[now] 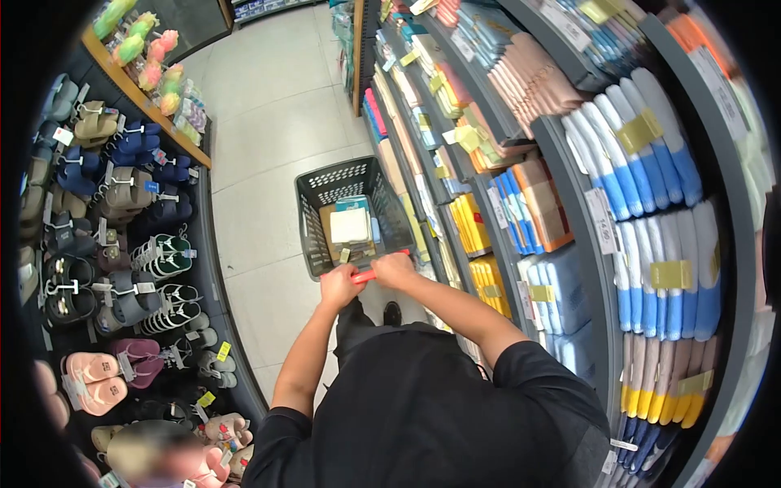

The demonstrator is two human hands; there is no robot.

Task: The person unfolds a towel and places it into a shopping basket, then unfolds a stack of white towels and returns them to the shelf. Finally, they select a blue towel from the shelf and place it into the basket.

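Both of my hands are wrapped round the red handle (365,276) of a dark shopping basket. My left hand (341,286) grips its left part, and my right hand (394,270) grips farther right. Ahead of them is the basket (306,213), black with perforated walls. Inside it lie a white folded item (350,227), a teal packet (351,202) partly under it, and a few smaller things I cannot make out. One dark shoe (393,313) shows on the floor below my right arm.
Racks of sandals and slippers (122,203) line the left side, with colourful plush-like items (150,61) above. Shelves of folded towels (639,154) with price tags (600,221) run close along the right. A tiled aisle floor (260,130) stretches ahead between them.
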